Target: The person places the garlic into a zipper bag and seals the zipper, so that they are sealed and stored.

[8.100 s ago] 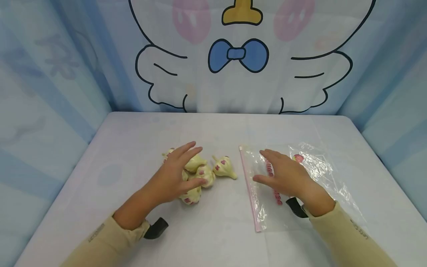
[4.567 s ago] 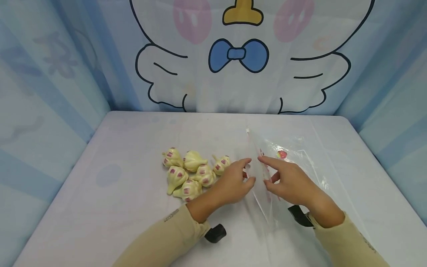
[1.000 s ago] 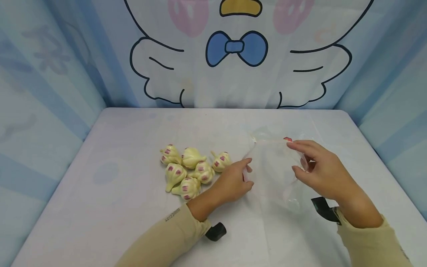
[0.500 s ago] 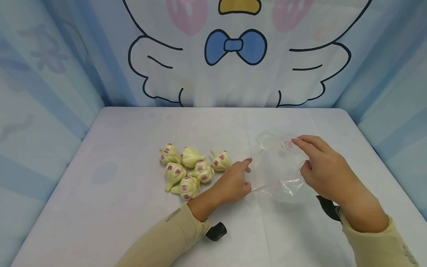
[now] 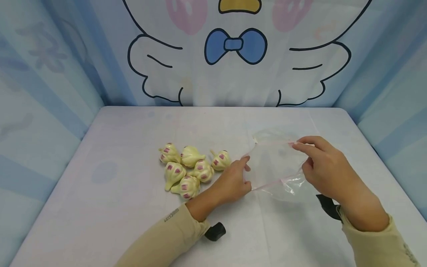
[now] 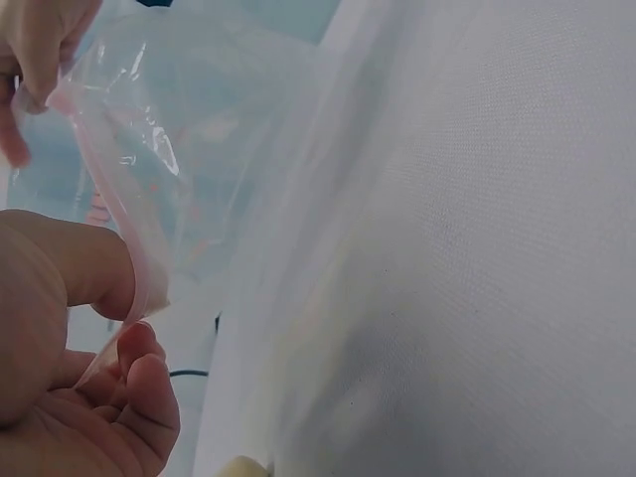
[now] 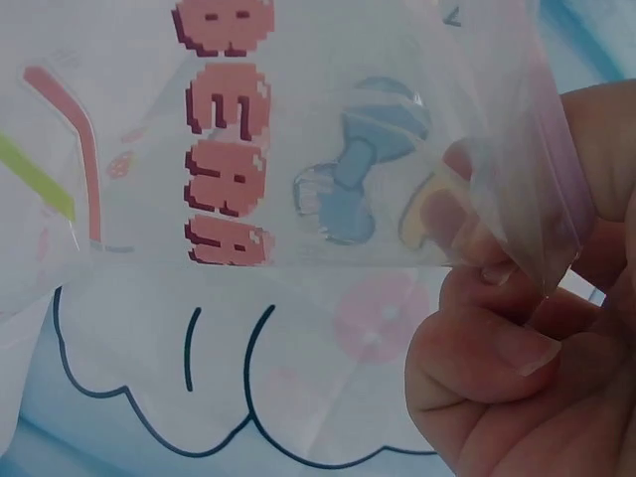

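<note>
Clear plastic bag [image 5: 278, 165] hangs over the white table [image 5: 126, 222] to the right of the garlic bulbs [image 5: 202, 171], its pink-edged mouth spread wide; the left hand [image 5: 233, 182], just right of the garlic bulbs, is clamped on the near side of the rim; the right hand [image 5: 328, 170], farther right of them, pinches the opposite side between thumb and fingers; red lettering [image 7: 238, 154] shows on the film; six bulbs lie clustered, pale yellow with purple patches; behind them hangs a blue-and-white curtain [image 5: 233, 85].

Garlic bulb [image 6: 243, 467] cut off by left wrist view's bottom edge, sleeve lettering [image 5: 171, 215] unreadably small
</note>
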### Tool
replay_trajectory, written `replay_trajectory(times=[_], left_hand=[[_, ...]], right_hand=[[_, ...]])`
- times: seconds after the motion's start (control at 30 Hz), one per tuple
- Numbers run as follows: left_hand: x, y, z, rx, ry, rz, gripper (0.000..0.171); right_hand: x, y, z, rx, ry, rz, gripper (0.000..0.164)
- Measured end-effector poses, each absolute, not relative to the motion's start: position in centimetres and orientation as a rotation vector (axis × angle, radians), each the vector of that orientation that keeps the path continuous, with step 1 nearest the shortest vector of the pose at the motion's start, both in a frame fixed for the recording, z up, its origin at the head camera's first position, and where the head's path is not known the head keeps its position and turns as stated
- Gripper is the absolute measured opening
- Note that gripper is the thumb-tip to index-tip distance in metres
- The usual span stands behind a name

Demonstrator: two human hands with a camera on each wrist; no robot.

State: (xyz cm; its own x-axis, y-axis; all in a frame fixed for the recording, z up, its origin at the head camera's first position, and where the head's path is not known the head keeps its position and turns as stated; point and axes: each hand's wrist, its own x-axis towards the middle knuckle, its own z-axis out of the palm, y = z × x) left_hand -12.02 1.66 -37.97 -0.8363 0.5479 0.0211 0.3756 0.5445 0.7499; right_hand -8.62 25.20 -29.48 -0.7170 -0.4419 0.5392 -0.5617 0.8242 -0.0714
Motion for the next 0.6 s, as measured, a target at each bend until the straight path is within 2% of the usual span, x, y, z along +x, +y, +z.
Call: replay_trajectory(times=[0.33,0.6], left_hand=[[-12.01,1.42,-37.97,0.768,2.551,1.2,0.067],[-11.93,1.5,-38.12,0.785,2.533,1.212,0.066]], right_hand=[[-8.36,25.13,-29.08,0.62,-2.604,0.29,0.033],[-8.0,24.29,-29.2,0.478,-2.64,0.285,0.04]])
